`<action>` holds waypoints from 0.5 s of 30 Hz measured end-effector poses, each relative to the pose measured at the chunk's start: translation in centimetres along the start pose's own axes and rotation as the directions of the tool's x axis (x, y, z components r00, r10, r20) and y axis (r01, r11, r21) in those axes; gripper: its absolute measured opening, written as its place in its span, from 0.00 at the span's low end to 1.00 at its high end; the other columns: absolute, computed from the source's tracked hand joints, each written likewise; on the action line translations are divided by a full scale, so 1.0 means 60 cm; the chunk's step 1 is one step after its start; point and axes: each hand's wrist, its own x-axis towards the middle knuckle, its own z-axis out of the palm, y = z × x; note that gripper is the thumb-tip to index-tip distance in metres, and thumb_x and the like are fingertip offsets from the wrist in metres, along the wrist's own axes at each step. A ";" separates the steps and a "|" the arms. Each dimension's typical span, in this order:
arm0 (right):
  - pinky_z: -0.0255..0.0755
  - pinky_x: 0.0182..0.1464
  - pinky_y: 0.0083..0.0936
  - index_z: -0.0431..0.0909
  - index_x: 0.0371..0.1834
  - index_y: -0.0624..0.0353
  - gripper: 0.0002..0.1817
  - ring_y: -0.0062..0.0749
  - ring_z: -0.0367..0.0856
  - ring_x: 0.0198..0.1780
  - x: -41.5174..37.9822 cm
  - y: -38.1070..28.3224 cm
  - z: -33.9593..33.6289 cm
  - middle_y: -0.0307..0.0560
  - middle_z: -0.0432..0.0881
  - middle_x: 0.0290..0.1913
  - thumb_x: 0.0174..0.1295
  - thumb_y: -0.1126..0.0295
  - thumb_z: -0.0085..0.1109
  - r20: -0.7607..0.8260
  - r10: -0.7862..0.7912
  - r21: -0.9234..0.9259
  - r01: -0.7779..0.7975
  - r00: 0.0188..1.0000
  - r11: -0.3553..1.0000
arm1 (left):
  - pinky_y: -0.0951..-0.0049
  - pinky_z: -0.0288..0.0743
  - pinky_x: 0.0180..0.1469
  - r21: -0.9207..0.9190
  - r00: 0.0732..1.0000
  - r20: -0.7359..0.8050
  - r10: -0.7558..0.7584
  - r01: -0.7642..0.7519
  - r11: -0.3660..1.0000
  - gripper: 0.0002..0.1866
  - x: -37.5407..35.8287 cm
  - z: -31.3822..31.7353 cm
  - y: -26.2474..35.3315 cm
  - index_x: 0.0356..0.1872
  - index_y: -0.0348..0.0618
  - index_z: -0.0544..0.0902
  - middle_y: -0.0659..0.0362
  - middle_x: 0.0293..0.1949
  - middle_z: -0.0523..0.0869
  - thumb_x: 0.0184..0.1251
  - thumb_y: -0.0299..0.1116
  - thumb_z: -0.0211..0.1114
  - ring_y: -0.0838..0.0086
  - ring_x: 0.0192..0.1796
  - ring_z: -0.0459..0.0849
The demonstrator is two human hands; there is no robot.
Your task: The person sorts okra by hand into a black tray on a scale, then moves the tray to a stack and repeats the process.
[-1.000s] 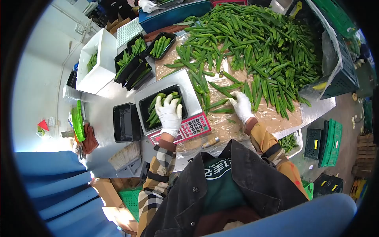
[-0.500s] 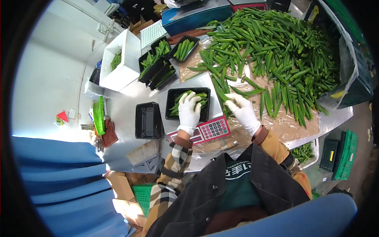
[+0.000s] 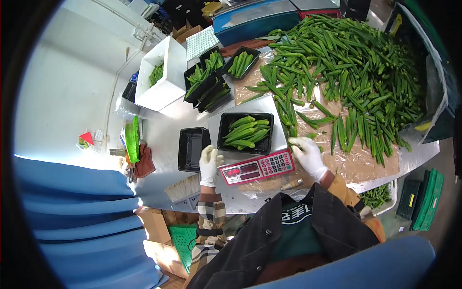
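Note:
A black plastic tray [image 3: 269, 138] sits on the metal pan of a digital scale [image 3: 257, 167], with several okra pods [image 3: 247, 131] lying in it. My left hand [image 3: 210, 166], in a white glove, is off the tray, left of the scale's red panel. Its fingers are loosely bent and apart, with nothing in them. My right hand [image 3: 309, 158], also gloved, is at the scale's right edge beside loose okra. Its fingers are curled together, and whatever may be between them is hidden. Another black tray [image 3: 193, 149] with no okra stands left of the scale.
A large okra heap [image 3: 356, 72] covers the right and back of the table. Filled black trays [image 3: 207, 79] cluster behind the scale, near a white foam box [image 3: 161, 77]. A brush [image 3: 183, 190] lies at the front edge. A dark crate [image 3: 445, 91] stands far right.
My left hand has left the okra in the tray and moved left and down. My right hand has drawn back slightly toward me. The view has shifted, and the scale's lit display is uncovered.

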 end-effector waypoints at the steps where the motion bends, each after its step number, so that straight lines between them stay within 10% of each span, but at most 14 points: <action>1: 0.74 0.57 0.32 0.84 0.49 0.60 0.13 0.43 0.82 0.51 -0.020 0.016 -0.011 0.51 0.86 0.46 0.60 0.77 0.61 0.032 0.101 0.024 -0.102 0.994 0.995 | 0.73 0.86 0.36 -0.031 0.997 0.041 -0.067 0.068 0.997 0.15 -0.003 0.014 0.011 0.58 0.40 0.77 0.59 0.42 0.83 0.74 0.32 0.62 0.75 0.36 0.86; 5: 0.75 0.52 0.23 0.83 0.49 0.66 0.10 0.26 0.83 0.47 -0.102 0.085 -0.040 0.47 0.86 0.44 0.67 0.78 0.57 0.027 0.342 0.126 -0.342 0.939 0.931 | 0.72 0.86 0.31 0.045 0.983 0.148 -0.107 0.101 0.994 0.12 0.060 0.036 -0.001 0.53 0.36 0.79 0.57 0.36 0.84 0.74 0.29 0.62 0.72 0.29 0.86; 15: 0.75 0.52 0.23 0.84 0.46 0.66 0.09 0.26 0.82 0.45 -0.124 0.120 -0.093 0.46 0.87 0.42 0.67 0.78 0.57 -0.051 0.545 0.231 -0.521 0.837 0.822 | 0.58 0.89 0.34 -0.018 0.945 0.257 -0.204 0.216 0.976 0.02 0.296 0.167 0.111 0.41 0.36 0.78 0.55 0.36 0.82 0.70 0.23 0.59 0.59 0.31 0.88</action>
